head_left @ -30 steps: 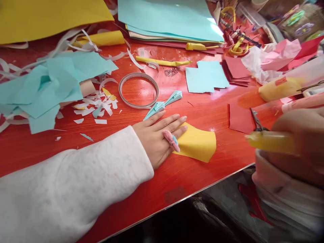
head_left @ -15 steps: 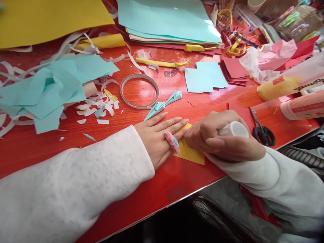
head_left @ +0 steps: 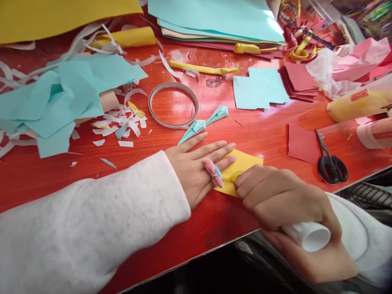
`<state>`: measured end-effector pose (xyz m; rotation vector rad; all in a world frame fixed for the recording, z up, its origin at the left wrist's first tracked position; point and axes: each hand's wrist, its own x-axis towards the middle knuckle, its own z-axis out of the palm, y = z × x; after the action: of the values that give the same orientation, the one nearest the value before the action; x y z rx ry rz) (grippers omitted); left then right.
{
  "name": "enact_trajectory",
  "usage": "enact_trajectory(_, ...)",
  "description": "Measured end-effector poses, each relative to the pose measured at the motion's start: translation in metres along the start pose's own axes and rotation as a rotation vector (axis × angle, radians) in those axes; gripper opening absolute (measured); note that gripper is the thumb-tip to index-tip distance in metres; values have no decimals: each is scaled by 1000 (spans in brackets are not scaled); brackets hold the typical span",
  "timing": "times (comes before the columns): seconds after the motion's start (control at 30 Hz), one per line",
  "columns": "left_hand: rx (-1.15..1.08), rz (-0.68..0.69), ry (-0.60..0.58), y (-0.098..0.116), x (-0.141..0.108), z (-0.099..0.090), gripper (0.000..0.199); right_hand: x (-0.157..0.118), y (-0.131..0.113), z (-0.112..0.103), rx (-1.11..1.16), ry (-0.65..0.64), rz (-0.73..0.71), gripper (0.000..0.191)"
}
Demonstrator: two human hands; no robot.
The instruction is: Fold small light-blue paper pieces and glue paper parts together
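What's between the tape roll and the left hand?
Head view: a folded blue paper piece lies between the tape roll and left hand.

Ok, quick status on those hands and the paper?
Left fingers spread, partly over yellow paper. Right fingers wrapped around white tube, its yellow tip at the paper. Scissors off right, apart from paper.

Paper piece point(head_left: 247, 160) partly under left hand point(head_left: 198, 169) — tape roll point(head_left: 173, 85) behind, scissors point(head_left: 327, 154) right.
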<state>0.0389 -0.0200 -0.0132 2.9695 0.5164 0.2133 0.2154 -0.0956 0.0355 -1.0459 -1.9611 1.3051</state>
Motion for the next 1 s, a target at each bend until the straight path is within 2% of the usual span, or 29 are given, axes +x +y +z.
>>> enact_trajectory(0.1, 13, -6, -2, 0, 0, 0, 47, -3, 2, 4, -95, -7, -26, 28)
enact_trajectory(0.23, 11, -9, -1, 1, 1, 1, 47, 1, 8, 5, -216, -191, -271, 33)
enact_trajectory(0.33, 8, -11, 9, 1, 0, 2, 47, 0, 15, 1, -185, -191, -343, 30)
enact_trajectory(0.43, 2, -15, 18, 0, 0, 3, 46, -6, 26, -11, 80, 1, -338, 24)
enact_trajectory(0.5, -6, -12, 15, -1, 0, 3, 46, -9, 33, -22, 402, 239, -336, 26)
enact_trajectory(0.57, -8, -5, 8, -1, 1, 4, 46, -8, 37, -32, 648, 498, -246, 29)
enact_trajectory(0.67, 9, 5, 8, -2, 2, 3, 48, -2, 35, -37, 716, 754, -56, 24)
enact_trajectory(0.77, 20, 14, 23, -3, 1, 3, 48, 0, 27, -39, 605, 807, -29, 16)
enact_trajectory(0.93, 48, 49, 39, -3, 0, 3, 48, -12, 15, -47, 471, 963, -256, 12)
enact_trajectory(1.0, 59, 45, 50, -3, 0, 2, 49, -13, 15, -46, 464, 971, -260, 10)
